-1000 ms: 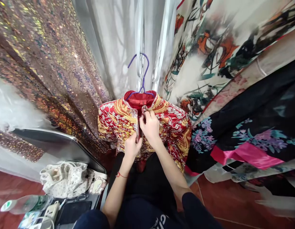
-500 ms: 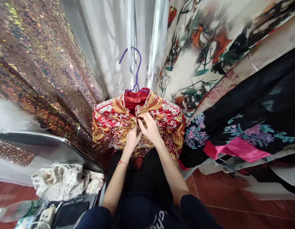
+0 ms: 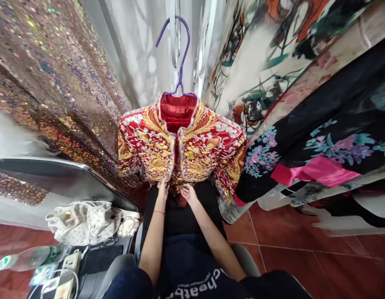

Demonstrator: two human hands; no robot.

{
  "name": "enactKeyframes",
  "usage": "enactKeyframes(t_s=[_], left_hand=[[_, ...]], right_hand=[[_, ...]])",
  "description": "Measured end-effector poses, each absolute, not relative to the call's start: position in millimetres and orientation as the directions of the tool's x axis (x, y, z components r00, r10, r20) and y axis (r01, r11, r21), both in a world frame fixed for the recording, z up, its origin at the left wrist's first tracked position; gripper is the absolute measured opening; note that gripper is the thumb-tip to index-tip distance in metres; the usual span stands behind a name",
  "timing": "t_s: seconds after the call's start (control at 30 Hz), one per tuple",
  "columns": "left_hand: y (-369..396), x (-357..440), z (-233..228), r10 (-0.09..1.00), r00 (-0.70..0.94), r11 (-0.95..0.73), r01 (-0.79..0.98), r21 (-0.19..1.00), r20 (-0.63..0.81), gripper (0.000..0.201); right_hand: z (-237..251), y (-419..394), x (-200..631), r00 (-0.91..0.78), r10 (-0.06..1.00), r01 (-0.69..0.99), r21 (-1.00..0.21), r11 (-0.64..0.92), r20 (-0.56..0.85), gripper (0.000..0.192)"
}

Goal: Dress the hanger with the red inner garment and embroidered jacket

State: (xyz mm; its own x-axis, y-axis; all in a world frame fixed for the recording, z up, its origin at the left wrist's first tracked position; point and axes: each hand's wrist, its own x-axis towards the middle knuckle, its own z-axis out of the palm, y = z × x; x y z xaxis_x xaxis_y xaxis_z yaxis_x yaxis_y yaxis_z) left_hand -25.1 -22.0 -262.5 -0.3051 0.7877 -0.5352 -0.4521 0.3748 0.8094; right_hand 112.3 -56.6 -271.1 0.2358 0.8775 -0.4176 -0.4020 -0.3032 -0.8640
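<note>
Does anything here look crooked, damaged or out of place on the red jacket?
Nothing stands out. The red jacket hangs level on the purple hanger, front edges meeting in the middle. The left hand and the right hand touch its bottom hem.

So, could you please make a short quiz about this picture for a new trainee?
1. True or false: the red jacket hangs on a purple hanger.
2. Which part of the jacket do the left hand and the right hand touch? A) the collar B) the bottom edge C) a sleeve
3. Fill in: the left wrist carries a thin ____ string.

Key: 1 true; 2 B, both hands are at the bottom edge, one on each side of the front opening; 3 red.
</note>
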Motion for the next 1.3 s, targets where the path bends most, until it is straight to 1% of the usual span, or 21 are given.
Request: enactKeyframes(t_s=[0.1,0.2,0.33,0.4,0.5,0.53,0.6,0.7,0.9,1.03,1.17,1.3], left_hand=[[-20,-42,-270,0.803,-0.256,0.348,-0.533,0.771,-0.539,0.022],[-31,-53,-273,0.836,-0.153,0.357,-0.578,0.734,-0.527,0.027],[-57,-55,-277,0.874,0.001,0.386,-0.610,0.692,-0.487,0.033],[-69,-51,-279,0.881,0.050,0.395,-0.622,0.676,-0.470,0.036],[-79,-43,-282,0.894,0.105,0.396,-0.638,0.660,-0.435,0.048],[-81,-39,-283,0.898,0.121,0.395,-0.642,0.657,-0.422,0.053],[-83,-31,-284,0.904,0.137,0.392,-0.643,0.658,-0.405,0.059],[-83,-19,-286,0.908,0.113,0.379,-0.632,0.676,-0.403,0.061],[-84,-12,-283,0.906,0.064,0.369,-0.607,0.704,-0.419,0.054],[-86,-14,-281,0.906,0.097,0.382,-0.609,0.695,-0.413,0.051],[-86,-13,-284,0.898,0.130,0.409,-0.600,0.688,-0.420,0.045],[-86,-9,-286,0.902,0.146,0.408,-0.592,0.695,-0.406,0.047]], right_hand=[[-289,-42,116,0.264,0.808,-0.525,-0.781,-0.337,-0.526,0.039],[-295,-32,120,0.268,0.781,-0.604,-0.730,-0.320,-0.564,0.040],[-299,-37,118,0.176,0.812,-0.662,-0.677,-0.322,-0.557,0.038],[-301,-48,115,0.106,0.837,-0.673,-0.658,-0.338,-0.537,0.034],[-303,-67,111,0.018,0.865,-0.678,-0.642,-0.358,-0.502,0.024],[-303,-74,111,0.003,0.873,-0.680,-0.641,-0.356,-0.489,0.024],[-300,-84,111,-0.004,0.886,-0.686,-0.644,-0.339,-0.463,0.033],[-294,-95,114,0.023,0.899,-0.686,-0.661,-0.305,-0.438,0.042],[-293,-98,120,0.073,0.887,-0.689,-0.666,-0.285,-0.455,0.037],[-295,-96,116,0.065,0.872,-0.721,-0.627,-0.296,-0.486,0.035],[-292,-100,109,0.043,0.876,-0.749,-0.596,-0.290,-0.480,0.033],[-288,-102,109,0.019,0.883,-0.767,-0.573,-0.288,-0.470,0.029]])
